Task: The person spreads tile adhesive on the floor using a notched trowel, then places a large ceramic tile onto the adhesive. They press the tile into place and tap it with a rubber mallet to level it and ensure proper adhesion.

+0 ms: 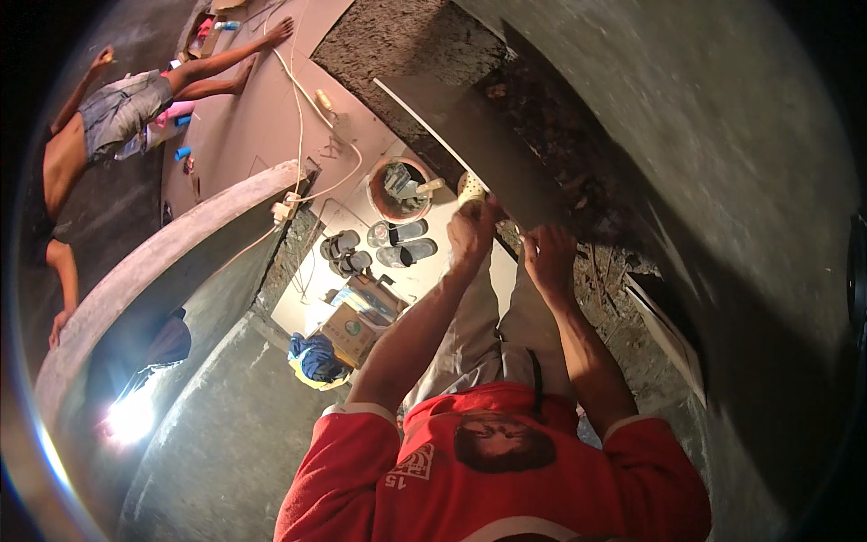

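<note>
A large flat tile (488, 135), dark on the side toward me and with a pale edge, is held up tilted over rough ground. My left hand (474, 233) grips its near end by the pale edge, fingers closed. Beside it, my right hand (549, 257) is closed on the same near end; its fingertips are partly hidden. A yellowish perforated shoe (470, 187) shows just beyond my left hand. To the left stands a round mortar tub (375, 194), with a wooden-handled trowel (430, 187) lying in it.
Grey sandals (406, 252) and dark sandals (350, 264) lie near cardboard boxes (349, 334). A cord with a socket block (286, 210) crosses a low curved wall (181, 244). Another person (122, 113) is at far left, above a bright lamp (131, 415). A panel (664, 334) leans at right.
</note>
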{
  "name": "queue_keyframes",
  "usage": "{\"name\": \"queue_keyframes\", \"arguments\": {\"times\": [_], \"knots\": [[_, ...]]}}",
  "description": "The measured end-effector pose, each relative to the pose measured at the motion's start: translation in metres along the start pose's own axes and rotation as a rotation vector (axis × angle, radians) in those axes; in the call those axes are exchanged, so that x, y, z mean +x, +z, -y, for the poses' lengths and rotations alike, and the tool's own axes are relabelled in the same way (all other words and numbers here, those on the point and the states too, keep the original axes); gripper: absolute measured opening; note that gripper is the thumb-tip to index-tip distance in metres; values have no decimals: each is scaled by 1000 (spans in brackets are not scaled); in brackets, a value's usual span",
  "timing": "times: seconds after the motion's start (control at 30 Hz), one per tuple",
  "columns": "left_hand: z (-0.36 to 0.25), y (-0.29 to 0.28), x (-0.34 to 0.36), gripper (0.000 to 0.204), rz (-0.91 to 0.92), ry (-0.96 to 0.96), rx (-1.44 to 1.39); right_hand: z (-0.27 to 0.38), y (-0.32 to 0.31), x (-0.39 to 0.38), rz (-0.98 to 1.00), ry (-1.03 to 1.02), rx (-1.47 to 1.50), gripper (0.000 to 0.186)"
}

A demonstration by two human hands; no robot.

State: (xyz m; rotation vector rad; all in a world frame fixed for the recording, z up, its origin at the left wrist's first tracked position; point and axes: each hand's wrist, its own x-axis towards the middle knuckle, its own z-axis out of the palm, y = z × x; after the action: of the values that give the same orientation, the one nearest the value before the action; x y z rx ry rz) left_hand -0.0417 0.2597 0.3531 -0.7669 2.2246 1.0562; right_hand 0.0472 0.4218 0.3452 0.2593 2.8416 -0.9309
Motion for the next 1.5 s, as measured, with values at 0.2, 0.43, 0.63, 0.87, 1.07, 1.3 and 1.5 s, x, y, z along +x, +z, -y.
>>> {"name": "queue_keyframes", "arguments": {"times": [0.2, 0.43, 0.63, 0.87, 1.07, 1.3, 1.5], "knots": [[-37, -48, 86, 49, -305, 250, 39, 3, -3, 1, -78, -35, 19, 21], [-66, -86, 171, 45, -590, 429, 123, 2, -4, -1, -106, -34, -7, 25], [-80, -109, 247, 58, -638, 640, 407, -1, -9, -2, -83, 92, 97, 33], [-92, -114, 283, 45, -510, 460, 398, -9, -10, -9, -123, 196, -60, 42], [-104, -99, 293, 22, -583, 317, 288, -87, -26, -28, 122, 696, -134, 86], [-138, -92, 264, 18, -575, 245, 238, -196, 28, -77, 476, 1564, 657, 48], [-160, -113, 298, 26, -198, 143, 656, -210, 44, -46, 621, 1436, 346, 47]]}}
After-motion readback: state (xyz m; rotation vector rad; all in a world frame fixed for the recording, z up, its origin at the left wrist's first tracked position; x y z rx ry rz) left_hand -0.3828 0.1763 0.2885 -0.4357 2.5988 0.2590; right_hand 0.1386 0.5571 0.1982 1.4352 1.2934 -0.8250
